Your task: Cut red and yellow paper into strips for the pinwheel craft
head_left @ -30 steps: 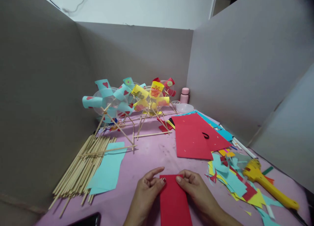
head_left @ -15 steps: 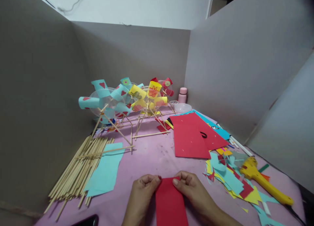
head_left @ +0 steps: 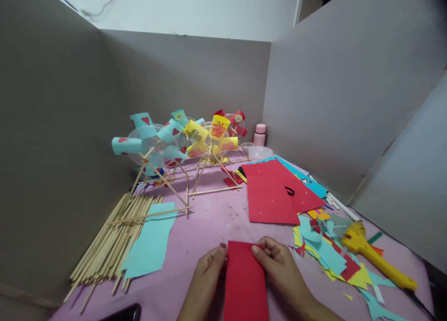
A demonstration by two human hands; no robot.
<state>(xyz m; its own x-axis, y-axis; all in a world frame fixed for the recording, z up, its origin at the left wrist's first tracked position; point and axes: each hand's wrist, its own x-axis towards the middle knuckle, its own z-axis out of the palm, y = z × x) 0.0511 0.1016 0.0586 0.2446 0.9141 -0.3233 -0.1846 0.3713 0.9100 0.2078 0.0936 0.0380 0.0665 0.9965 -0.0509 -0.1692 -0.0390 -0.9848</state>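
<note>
Lying lengthwise at the near edge of the scene, the red paper strip [head_left: 245, 284] sits between the two hands, its near end cut off by the bottom of the view. The right hand [head_left: 282, 270] pinches it near the far right corner, thumb on the upper face and fingers curled behind the edge. The left hand [head_left: 206, 274] is at the strip's left edge, thumb and forefinger drawn close together by the far left corner; whether they grip the paper I cannot tell.

Under everything spreads a pinkish-purple table surface [head_left: 216, 228]. Left of the left hand lie light-blue paper pieces [head_left: 148, 251], partly over a bundle of wooden sticks [head_left: 104, 246], and a dark phone [head_left: 127, 313] shows at the near edge. To the right are mixed paper scraps [head_left: 331, 256] in blue, yellow and red, with a yellow glue gun [head_left: 379, 260] beside them. Farther off on the right, large red sheets [head_left: 270, 197] overlap a blue sheet [head_left: 316, 186].

At the far left stands a light-blue bladed wheel [head_left: 148, 131] on a stick frame; right of it is a yellow one [head_left: 220, 128]. Beyond, near the far panel [head_left: 195, 74], are a clear bowl [head_left: 260, 153] and a pink bottle [head_left: 260, 137].
</note>
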